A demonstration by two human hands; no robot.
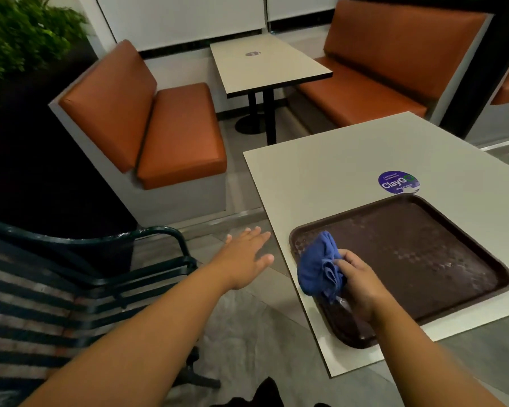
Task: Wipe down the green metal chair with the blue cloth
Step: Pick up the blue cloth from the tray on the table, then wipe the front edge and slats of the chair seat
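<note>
At far left, the green metal chair (71, 289) shows its slatted seat, slats running left to right, its curved armrest toward the table. Beside it the left hand (244, 257) hovers over the grey floor (247, 333), fingers straight and spread, holding nothing. Further right, the right hand (357, 286) grips the bunched blue cloth (319, 268) over the near-left corner of a brown tray (423, 259) on a pale table (335, 171) bearing a round sticker (398, 182). Orange booth seats (159, 124) and another table (265, 63) stand behind.
</note>
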